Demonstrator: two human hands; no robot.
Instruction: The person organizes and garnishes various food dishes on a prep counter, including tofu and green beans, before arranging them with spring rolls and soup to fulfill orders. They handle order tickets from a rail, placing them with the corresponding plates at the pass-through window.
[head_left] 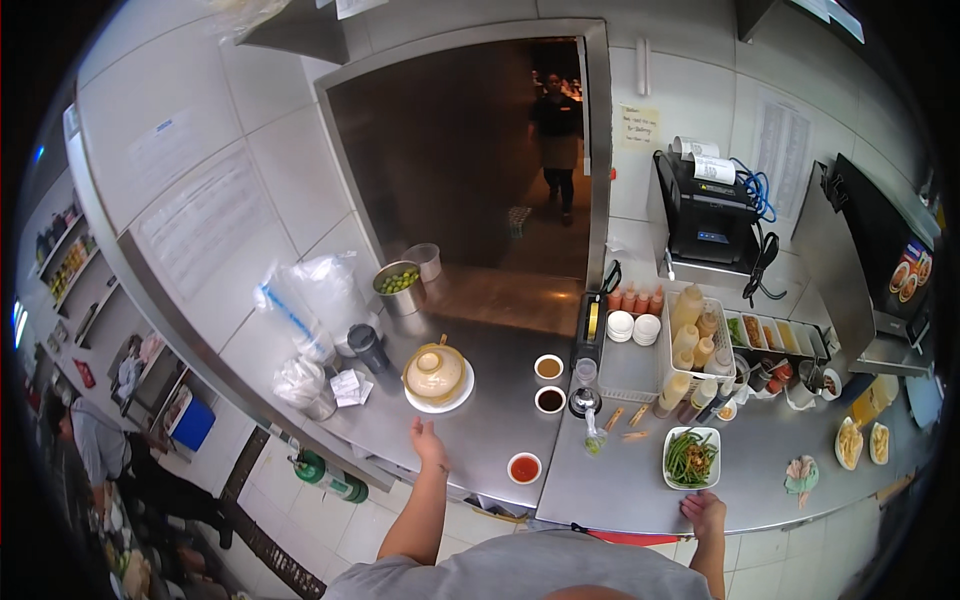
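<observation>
My left hand (428, 444) reaches over the front of the steel counter with its fingers stretched out, holding nothing. Just beyond the fingertips, a lidded beige clay pot (436, 372) stands on a white plate (462, 398). At the counter's front edge, my right hand (705, 511) is empty, its fingers loosely bent and apart. It is closest to a square white bowl (716, 480) of green beans (688, 456) topped with brown bits; I cannot tell whether the fingers touch the rim. Between my hands sits a small bowl of red sauce (523, 468).
Two small bowls of dark sauce (549, 384) stand behind the red one. A basket of squeeze bottles (690, 335), a printer (708, 210) and condiment trays (775, 335) line the back right. A pot of green fruit (398, 287) and plastic bags (322, 295) are at back left. Two people are farther off.
</observation>
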